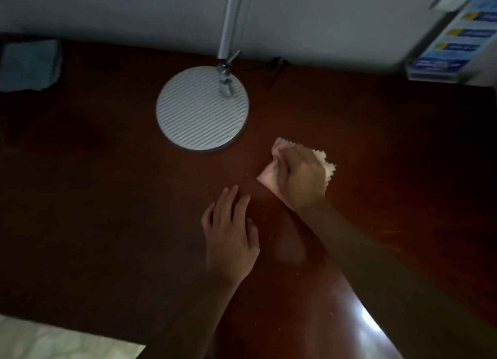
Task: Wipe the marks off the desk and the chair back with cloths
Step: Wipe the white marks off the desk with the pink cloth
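The dark reddish-brown desk (107, 197) fills the view. My right hand (301, 178) grips a bunched pale pink cloth (269, 175) and holds it down on the desk top, right of the middle. Flat on the wood, just left of and below that cloth, my left hand (231, 229) rests with straight fingers and holds nothing. A second cloth, blue and folded (28, 64), lies at the far left back of the desk. The chair back is out of view.
A grey lamp with a round ribbed base (201, 108) stands just behind the hands, its pole rising against the wall. A blue leaflet holder (451, 41) stands at the back right. A pale surface (53, 342) shows beyond the desk's near left edge.
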Demonstrator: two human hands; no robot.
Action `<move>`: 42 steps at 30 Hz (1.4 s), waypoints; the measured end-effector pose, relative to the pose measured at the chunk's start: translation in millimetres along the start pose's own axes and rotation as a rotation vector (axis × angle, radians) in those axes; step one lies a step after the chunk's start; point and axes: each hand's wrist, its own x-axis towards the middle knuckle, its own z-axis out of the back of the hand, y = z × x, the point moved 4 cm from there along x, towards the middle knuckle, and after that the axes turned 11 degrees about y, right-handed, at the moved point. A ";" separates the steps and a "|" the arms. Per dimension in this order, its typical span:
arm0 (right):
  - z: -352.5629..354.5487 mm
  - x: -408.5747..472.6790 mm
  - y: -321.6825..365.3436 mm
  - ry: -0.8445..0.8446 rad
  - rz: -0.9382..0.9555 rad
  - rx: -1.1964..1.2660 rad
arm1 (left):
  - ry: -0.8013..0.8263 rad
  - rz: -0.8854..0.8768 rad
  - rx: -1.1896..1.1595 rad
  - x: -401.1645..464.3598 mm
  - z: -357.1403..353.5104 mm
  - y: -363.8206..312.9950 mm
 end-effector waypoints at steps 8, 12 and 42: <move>-13.0 -7.3 21.7 0.185 0.244 0.010 | -0.098 0.191 0.043 -16.1 9.7 62.5; -30.1 15.5 39.3 0.149 0.218 0.040 | -0.110 0.188 0.050 -18.0 7.5 66.2; -74.1 -7.1 110.9 -0.067 -0.121 -0.118 | -0.157 0.210 -0.222 -36.0 71.6 200.4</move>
